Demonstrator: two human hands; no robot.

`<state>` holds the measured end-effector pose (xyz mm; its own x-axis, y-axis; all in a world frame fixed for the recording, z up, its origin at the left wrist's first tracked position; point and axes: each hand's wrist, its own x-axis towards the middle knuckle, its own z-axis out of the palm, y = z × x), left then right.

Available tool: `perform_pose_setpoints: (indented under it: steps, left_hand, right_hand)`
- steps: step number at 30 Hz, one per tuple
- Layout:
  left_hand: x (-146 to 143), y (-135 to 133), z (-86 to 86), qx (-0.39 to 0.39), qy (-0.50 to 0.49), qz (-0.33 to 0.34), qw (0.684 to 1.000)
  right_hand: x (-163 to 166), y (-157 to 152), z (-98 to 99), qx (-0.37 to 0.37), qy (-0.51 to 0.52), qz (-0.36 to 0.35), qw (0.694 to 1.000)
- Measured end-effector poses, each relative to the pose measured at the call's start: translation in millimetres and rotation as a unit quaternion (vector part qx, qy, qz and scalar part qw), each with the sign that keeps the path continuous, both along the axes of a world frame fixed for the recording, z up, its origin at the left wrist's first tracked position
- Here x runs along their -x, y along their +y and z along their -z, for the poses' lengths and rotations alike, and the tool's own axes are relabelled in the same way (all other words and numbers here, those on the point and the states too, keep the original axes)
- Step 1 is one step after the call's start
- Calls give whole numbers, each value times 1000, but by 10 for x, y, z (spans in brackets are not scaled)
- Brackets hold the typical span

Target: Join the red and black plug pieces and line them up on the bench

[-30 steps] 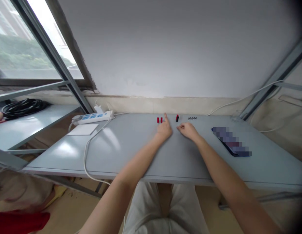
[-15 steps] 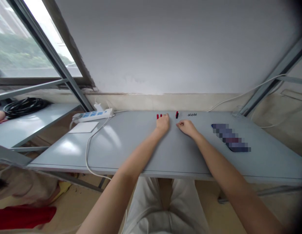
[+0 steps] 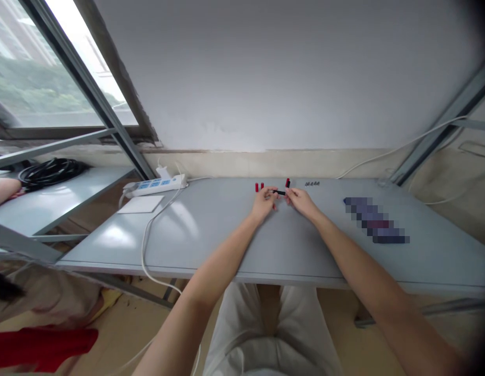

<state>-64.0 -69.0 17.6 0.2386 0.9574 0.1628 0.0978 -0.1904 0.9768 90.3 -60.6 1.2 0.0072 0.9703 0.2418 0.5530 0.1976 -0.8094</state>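
A short black cylinder (image 3: 280, 192), pen-like in shape, bridges the gap between my two hands above the grey table (image 3: 211, 230). My left hand (image 3: 264, 202) pinches its left end, and my right hand (image 3: 301, 201) grips the right end. Two small red cylinders (image 3: 259, 187) stand upright just behind my left hand. Behind my right fingers is a red and black piece (image 3: 287, 182), partly hidden. Several small dark parts (image 3: 312, 184) lie in a row farther right. My fingers cover both ends of the held cylinder.
A white power strip (image 3: 160, 184) and a white flat rectangle (image 3: 140, 204) lie on the left, with a white cable (image 3: 145, 240) running over the table edge. A blurred dark blue object (image 3: 376, 220) lies right. Another person's arm (image 3: 5, 190) shows near coiled black cable (image 3: 50, 172).
My hands have come together, and the black cylinder now shows between them. My left hand has turned and uncovered more of the red cylinders. The whole view has shifted slightly.
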Motion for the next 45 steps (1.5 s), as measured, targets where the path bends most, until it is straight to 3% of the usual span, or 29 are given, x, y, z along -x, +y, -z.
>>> perform_pose_setpoints:
  steps: [9,17,30,36,45]
  left_hand:
    - [-2,17,53,74,-43,-1,996]
    - [22,-14,-13,116,-82,0,990]
    - [51,-15,-45,149,-106,-3,983]
    - [78,-21,-51,162,-113,-27,980]
    - [48,-31,-32,150,-101,-24,983]
  right_hand:
    - [57,-109,-103,-72,-111,32,991]
    - [33,-92,-100,-83,-222,53,970]
    - [7,-142,-143,-128,-236,32,963]
    - [-44,-128,-90,-162,-217,-17,963]
    - [-102,-116,-73,-174,-285,-34,942]
